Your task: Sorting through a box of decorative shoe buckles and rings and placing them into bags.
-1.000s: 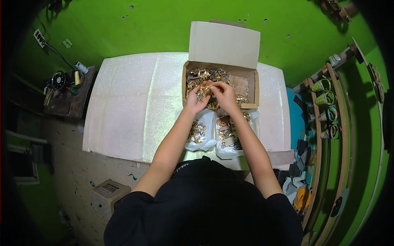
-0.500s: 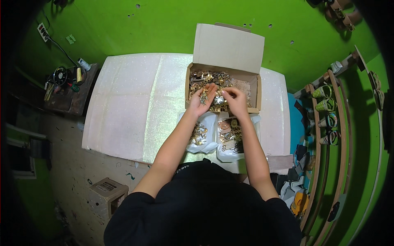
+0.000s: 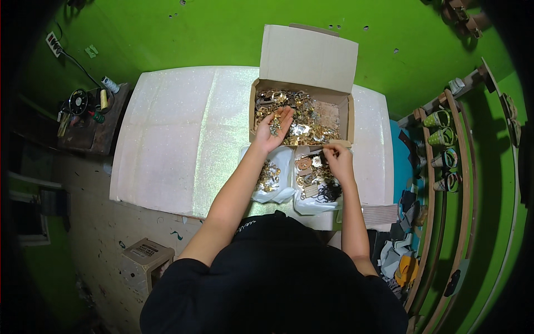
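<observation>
My left hand (image 3: 268, 140) is palm up and cupped over the left part of an open cardboard box (image 3: 348, 119). Small gold and silvery metal pieces (image 3: 275, 126) lie in its palm. A heap of shiny metal fittings (image 3: 303, 129), buckle-like in places, fills much of the box. My right hand (image 3: 340, 162) has its fingertips pinched together at the box's near right corner, above the right white tray (image 3: 314, 209); anything between them is too small to make out. Mixed fittings, pale flat pieces and a black stringy bundle (image 3: 329, 192) lie in that tray.
Beside it, the left plastic-lined tray (image 3: 285, 167) holds more small metal parts. The box lid (image 3: 308, 58) stands upright against the green wall. A shimmering white sheet (image 3: 167, 133) covers the table. Sandals (image 3: 443, 137) hang on a wooden rack at right; a stool (image 3: 146, 253) stands at lower left.
My right hand has moved from beside the left palm, over the box, back toward me and right, above the right tray. My left hand stays cupped with the pieces.
</observation>
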{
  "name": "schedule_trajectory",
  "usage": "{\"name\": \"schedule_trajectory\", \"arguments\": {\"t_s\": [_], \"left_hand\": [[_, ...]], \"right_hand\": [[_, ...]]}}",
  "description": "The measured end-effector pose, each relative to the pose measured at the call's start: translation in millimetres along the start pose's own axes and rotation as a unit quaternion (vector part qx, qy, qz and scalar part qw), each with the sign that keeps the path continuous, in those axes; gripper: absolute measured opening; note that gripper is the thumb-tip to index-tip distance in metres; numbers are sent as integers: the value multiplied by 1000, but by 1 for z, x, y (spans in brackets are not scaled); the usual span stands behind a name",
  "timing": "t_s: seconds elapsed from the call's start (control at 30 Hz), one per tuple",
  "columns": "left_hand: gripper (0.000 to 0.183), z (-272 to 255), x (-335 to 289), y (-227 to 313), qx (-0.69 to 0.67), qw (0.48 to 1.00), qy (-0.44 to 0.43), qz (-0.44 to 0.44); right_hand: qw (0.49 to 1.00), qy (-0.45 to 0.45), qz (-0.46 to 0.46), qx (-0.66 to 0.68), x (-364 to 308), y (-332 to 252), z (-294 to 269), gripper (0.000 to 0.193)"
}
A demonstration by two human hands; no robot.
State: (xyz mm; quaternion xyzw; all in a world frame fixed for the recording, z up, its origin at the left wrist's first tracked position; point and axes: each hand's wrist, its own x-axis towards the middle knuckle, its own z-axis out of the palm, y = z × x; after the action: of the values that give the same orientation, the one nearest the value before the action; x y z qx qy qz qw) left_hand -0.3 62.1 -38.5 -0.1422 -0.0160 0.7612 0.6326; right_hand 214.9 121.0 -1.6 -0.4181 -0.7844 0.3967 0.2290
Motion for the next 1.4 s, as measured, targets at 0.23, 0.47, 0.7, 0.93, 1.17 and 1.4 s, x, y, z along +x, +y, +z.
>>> {"name": "schedule_trajectory", "arguments": {"t_s": [0.23, 0.47, 0.7, 0.93, 1.17, 1.4], "left_hand": [[25, -2, 2, 2, 56, 998, 0, 15], [27, -7, 4, 1, 185, 980, 56, 39], [19, -21, 8, 12, 149, 986, 67, 18], [17, -26, 12, 14, 115, 991, 58, 20], [18, -14, 9, 5, 117, 991, 66, 29], [32, 4, 1, 6, 82, 996, -23, 1]], "right_hand": [[991, -23, -133, -14, 32, -61, 30, 12], [966, 1, -248, -74, 68, -64, 77, 12], [945, 44, -299, -127, 76, -70, 84, 12], [929, 32, -318, -185, 83, -74, 77, 10], [955, 50, -277, -97, 84, -69, 73, 9], [983, -35, -160, 87, 43, -62, 52, 10]]}}
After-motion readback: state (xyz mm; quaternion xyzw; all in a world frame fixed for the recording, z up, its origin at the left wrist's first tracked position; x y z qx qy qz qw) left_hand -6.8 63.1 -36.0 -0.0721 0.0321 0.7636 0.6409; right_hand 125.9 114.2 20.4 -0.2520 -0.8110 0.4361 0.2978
